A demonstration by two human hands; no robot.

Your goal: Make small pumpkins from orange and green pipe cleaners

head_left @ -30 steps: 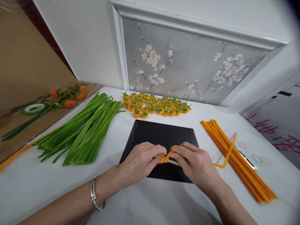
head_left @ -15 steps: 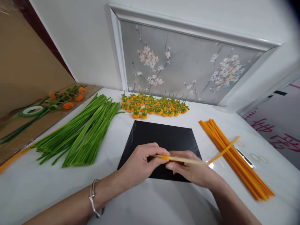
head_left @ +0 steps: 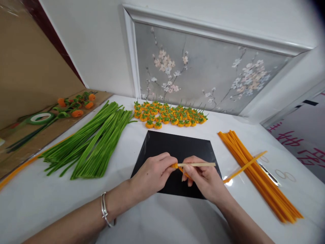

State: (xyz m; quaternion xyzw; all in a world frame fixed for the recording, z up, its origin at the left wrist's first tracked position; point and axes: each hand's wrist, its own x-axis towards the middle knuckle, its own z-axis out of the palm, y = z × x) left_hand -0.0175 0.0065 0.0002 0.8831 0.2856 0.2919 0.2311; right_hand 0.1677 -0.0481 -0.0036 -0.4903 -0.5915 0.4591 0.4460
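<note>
My left hand (head_left: 154,171) pinches a thin wooden stick (head_left: 200,164) at its left end, where a short orange coil (head_left: 174,165) is wrapped round it. Beside it, my right hand (head_left: 203,174) has its fingers closed on an orange pipe cleaner (head_left: 186,173) under the stick, and its thumb lies close to the stick. Part of the pipe cleaner is hidden by the right hand; an orange length sticks out to the right of that hand. Both hands are above a black mat (head_left: 177,145).
Green pipe cleaners (head_left: 93,145) lie left, orange ones (head_left: 259,176) right, beside tweezers (head_left: 270,174) and clear rings (head_left: 280,174). Small orange pumpkin shapes (head_left: 175,120) stand behind the mat. Green tape (head_left: 40,118) and orange flowers (head_left: 77,113) lie on cardboard at far left.
My right hand has turned and its fingers now close round the orange pipe cleaner below the stick. The stick has shifted left, and the view has moved slightly.
</note>
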